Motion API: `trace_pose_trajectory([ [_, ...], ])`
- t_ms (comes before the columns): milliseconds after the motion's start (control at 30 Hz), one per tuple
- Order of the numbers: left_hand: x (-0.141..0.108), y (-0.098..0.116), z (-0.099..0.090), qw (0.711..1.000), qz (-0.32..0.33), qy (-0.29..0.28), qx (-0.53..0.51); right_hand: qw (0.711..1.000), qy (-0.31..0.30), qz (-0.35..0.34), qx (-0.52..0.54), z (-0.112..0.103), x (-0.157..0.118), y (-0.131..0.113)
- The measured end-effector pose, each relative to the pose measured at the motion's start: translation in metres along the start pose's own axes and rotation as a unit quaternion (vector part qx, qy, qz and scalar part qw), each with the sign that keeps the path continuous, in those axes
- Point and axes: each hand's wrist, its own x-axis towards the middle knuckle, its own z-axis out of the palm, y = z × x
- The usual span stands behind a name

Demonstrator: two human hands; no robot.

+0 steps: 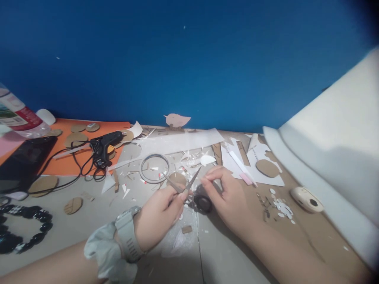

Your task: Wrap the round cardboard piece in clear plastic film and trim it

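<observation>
My left hand [161,215], with a pale watch and a scrunchie at the wrist, is closed around a pair of scissors [194,179]. Their two blades are spread apart and point away from me. Close on the right, my right hand [226,191] has its thumb and index finger pinched together near one blade tip. What that pinch holds, if anything, is too small to see. A dark round object [203,202], of a kind I cannot tell, sits under the right fingers. Just beyond the scissors lies a cardboard disc [177,179], partly covered by a blade.
A clear ring [154,169] lies among paper scraps. Leftward are a black glue gun [105,148] with its cord, orange paper [62,167], a bottle [22,114] and a beaded bracelet [25,227]. Rightward are white paper [276,179] and a cream oval device [306,199]. A blue wall stands behind.
</observation>
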Motion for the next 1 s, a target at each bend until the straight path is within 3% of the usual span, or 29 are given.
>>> trace_pose_trajectory([
  [100,0.001,-0.002,0.0,1.0,-0.01,-0.007,0.006,0.998,-0.06,0.003,0.031,0.003,-0.002,0.0],
  [200,0.002,-0.004,0.0,1.0,0.005,-0.008,-0.01,0.996,-0.077,0.038,0.038,0.006,-0.003,-0.001],
  [333,0.002,-0.002,0.0,0.988,-0.047,-0.028,-0.142,0.998,-0.021,0.063,0.017,0.004,0.001,-0.001],
  [400,0.003,0.0,0.001,0.979,-0.08,-0.035,-0.186,0.999,0.012,0.045,0.001,0.001,0.002,-0.001],
  [467,0.004,0.002,0.001,0.975,-0.096,-0.027,-0.2,1.0,0.003,-0.002,-0.01,0.001,0.001,0.0],
  [633,0.004,-0.001,0.001,0.989,-0.064,0.004,-0.135,0.993,-0.028,-0.101,-0.052,0.005,-0.002,0.001],
  [767,0.003,-0.006,0.002,0.999,-0.015,0.015,-0.05,0.991,-0.021,-0.118,-0.067,0.008,-0.003,0.001],
  [1000,0.002,-0.009,0.003,0.999,-0.013,0.028,-0.023,0.988,-0.016,-0.119,-0.099,0.009,-0.001,-0.001],
])
